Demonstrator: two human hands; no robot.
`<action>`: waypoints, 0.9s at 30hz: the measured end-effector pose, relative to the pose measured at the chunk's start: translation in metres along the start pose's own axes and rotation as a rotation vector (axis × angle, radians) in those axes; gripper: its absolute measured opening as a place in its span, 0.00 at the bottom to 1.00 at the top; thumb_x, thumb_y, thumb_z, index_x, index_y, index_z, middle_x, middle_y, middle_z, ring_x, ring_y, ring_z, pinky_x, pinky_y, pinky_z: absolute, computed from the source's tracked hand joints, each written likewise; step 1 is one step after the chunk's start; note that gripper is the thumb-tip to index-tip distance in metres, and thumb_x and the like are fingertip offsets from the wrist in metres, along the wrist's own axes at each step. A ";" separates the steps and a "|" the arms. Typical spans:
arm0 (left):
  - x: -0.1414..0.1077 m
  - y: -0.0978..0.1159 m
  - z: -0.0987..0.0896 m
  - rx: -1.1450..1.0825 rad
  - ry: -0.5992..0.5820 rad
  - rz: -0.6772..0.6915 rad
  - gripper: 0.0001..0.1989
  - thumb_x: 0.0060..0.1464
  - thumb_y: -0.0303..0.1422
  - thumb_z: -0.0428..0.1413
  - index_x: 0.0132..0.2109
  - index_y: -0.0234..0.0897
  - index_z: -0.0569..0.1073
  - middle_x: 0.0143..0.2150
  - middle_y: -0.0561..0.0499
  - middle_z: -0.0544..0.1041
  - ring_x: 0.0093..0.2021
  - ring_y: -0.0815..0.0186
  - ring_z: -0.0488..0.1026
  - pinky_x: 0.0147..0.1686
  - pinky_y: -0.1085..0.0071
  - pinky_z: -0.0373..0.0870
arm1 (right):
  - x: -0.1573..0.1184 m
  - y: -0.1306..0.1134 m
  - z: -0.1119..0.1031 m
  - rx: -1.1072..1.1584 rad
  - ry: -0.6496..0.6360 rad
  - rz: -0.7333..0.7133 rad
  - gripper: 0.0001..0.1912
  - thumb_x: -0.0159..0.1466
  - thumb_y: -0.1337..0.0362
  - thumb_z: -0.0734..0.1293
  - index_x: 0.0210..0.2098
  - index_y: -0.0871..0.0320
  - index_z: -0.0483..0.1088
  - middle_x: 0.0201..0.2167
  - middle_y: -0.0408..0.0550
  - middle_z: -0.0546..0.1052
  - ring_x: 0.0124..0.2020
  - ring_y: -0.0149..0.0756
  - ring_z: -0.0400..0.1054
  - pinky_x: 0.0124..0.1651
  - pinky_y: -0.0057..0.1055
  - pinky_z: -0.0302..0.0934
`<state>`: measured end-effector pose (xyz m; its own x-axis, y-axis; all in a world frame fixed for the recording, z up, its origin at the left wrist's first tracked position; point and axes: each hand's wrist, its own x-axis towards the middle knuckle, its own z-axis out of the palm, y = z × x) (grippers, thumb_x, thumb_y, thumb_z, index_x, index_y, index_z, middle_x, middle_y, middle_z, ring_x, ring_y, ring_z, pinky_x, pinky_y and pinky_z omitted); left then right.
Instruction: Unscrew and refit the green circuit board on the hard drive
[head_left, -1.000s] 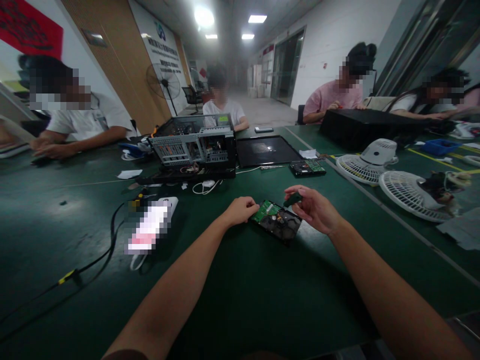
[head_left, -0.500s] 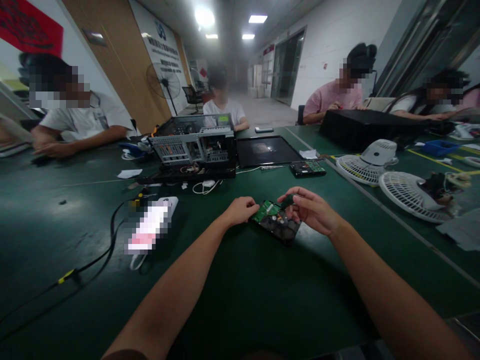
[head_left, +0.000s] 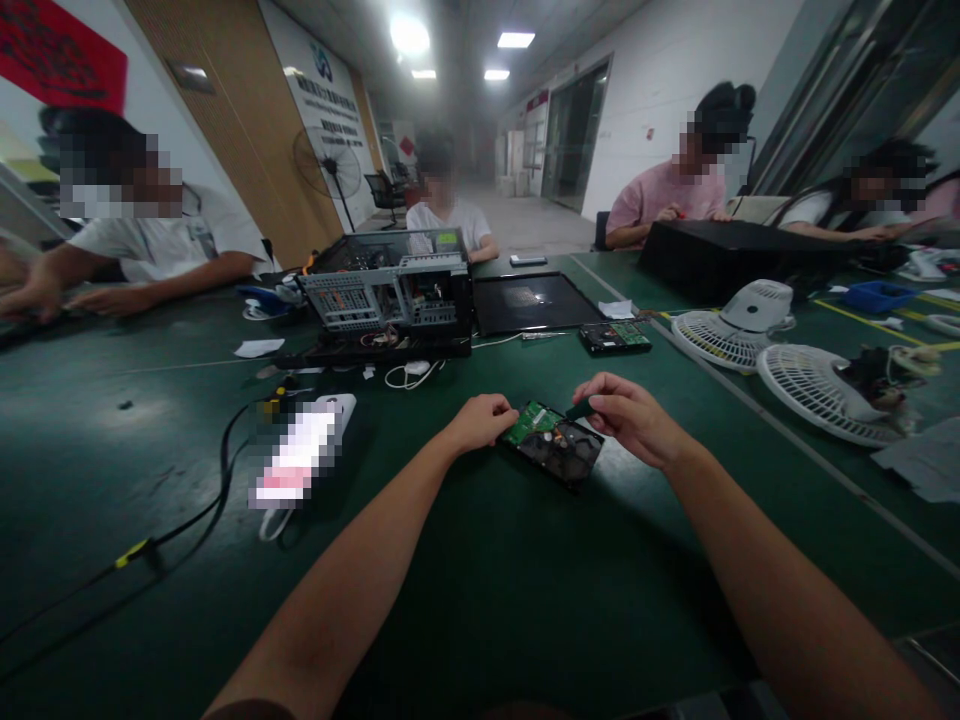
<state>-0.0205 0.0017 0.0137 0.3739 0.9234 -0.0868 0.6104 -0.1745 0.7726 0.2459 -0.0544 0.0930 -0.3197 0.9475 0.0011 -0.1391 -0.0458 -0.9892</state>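
A hard drive lies where it was on the worktop, its left corner apparently pinched in the left hand. The right hand, pinching a dark green tool, has eased rightward, uncovering the drive's right end. At far left, a co-worker's hand now reaches outward.

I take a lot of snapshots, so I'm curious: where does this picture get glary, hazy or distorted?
Head view: the nearest ceiling light is blown out, and the table shows a pale sheen at left; the hall looks hazy; things near the edges look stretched; the phone is pixelated; the tip of the tool is too small to make out.
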 end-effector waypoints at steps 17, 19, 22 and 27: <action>0.000 0.000 0.001 0.000 0.010 0.015 0.15 0.61 0.44 0.54 0.41 0.37 0.77 0.30 0.53 0.77 0.20 0.70 0.72 0.21 0.74 0.65 | 0.001 0.002 0.002 0.027 -0.104 0.039 0.14 0.61 0.56 0.68 0.44 0.55 0.76 0.41 0.50 0.78 0.21 0.27 0.57 0.21 0.29 0.43; 0.000 -0.001 0.001 -0.002 0.009 0.013 0.15 0.61 0.44 0.55 0.41 0.37 0.77 0.31 0.53 0.77 0.21 0.70 0.72 0.21 0.74 0.65 | 0.002 0.004 0.004 0.061 -0.080 0.027 0.14 0.62 0.55 0.67 0.44 0.54 0.76 0.39 0.49 0.77 0.21 0.27 0.58 0.20 0.29 0.41; 0.000 -0.001 0.000 -0.020 0.001 0.012 0.15 0.61 0.44 0.55 0.41 0.37 0.76 0.30 0.53 0.77 0.21 0.70 0.72 0.21 0.74 0.65 | 0.003 0.004 0.006 0.107 -0.045 0.018 0.13 0.64 0.54 0.66 0.42 0.54 0.76 0.38 0.47 0.76 0.21 0.27 0.59 0.19 0.29 0.41; 0.000 0.000 0.000 -0.013 0.002 0.012 0.14 0.62 0.44 0.55 0.40 0.37 0.76 0.29 0.53 0.76 0.20 0.70 0.72 0.21 0.75 0.65 | 0.002 0.003 0.007 0.146 -0.050 0.040 0.13 0.65 0.53 0.68 0.44 0.53 0.75 0.43 0.48 0.77 0.27 0.30 0.65 0.24 0.29 0.51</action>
<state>-0.0205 0.0015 0.0134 0.3797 0.9220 -0.0761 0.5967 -0.1812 0.7817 0.2384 -0.0545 0.0911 -0.3732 0.9273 -0.0270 -0.2594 -0.1323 -0.9567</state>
